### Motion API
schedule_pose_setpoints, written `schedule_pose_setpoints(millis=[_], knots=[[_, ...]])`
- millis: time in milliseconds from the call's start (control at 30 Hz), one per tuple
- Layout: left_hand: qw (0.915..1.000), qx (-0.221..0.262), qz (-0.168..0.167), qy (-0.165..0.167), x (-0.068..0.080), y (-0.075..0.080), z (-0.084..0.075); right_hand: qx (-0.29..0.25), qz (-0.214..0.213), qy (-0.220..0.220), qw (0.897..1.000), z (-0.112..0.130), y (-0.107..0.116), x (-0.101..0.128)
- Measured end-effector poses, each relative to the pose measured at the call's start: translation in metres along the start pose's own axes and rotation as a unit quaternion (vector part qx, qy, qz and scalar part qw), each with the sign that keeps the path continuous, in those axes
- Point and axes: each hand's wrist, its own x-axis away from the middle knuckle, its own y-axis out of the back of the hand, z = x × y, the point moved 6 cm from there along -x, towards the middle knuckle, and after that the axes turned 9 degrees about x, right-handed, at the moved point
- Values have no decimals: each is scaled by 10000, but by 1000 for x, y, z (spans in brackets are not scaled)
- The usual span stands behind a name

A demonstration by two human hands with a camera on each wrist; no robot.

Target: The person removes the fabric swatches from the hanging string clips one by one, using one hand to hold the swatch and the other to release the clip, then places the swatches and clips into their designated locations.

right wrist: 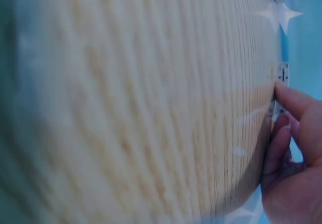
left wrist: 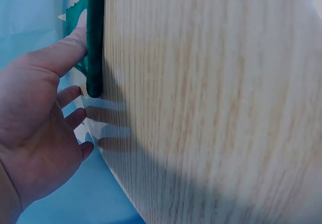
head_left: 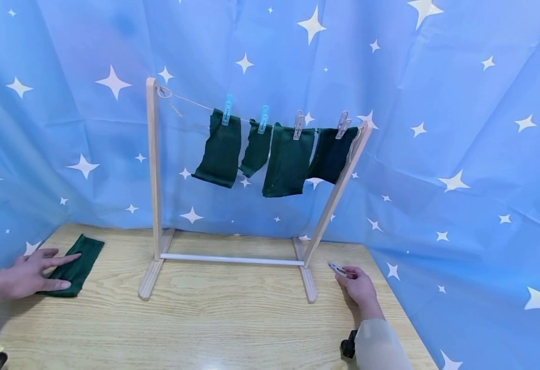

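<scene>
A folded dark green cloth (head_left: 76, 263) lies on the wooden table (head_left: 214, 313) at the far left. My left hand (head_left: 31, 272) rests on it with fingers straight; in the left wrist view the hand (left wrist: 45, 128) touches the cloth's edge (left wrist: 94, 43). My right hand (head_left: 358, 285) sits at the table's right side and pinches a pale clothespin (head_left: 337, 268), also seen as the clothespin (right wrist: 282, 80) by my fingers (right wrist: 294, 103). A wooden drying rack (head_left: 155, 169) stands behind, with several green cloths (head_left: 288, 160) pegged on its string.
A blue backdrop with white stars (head_left: 460, 154) hangs behind and around the table. The rack's feet (head_left: 309, 285) and white crossbar (head_left: 230, 259) sit mid-table. Blue and pale pegs (head_left: 227, 109) hold the hanging cloths.
</scene>
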Motion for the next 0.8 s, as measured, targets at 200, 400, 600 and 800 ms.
schedule_pose_setpoints(millis=[200, 400, 600, 800], knots=[[10000, -19, -71, -34, 1, -1, -1, -51, 27, -17, 10000, -2, -2, 1], [9998, 64, -188, -88, 1, -2, 2, -117, 55, -20, 9999, -2, -2, 0], [9991, 193, -330, -194, 3, 3, 0, -132, 93, 44, 9999, -1, -4, -2], [9966, 489, -627, -222, 5, 8, -18, -425, 116, 23, 9990, -3, -1, 3]])
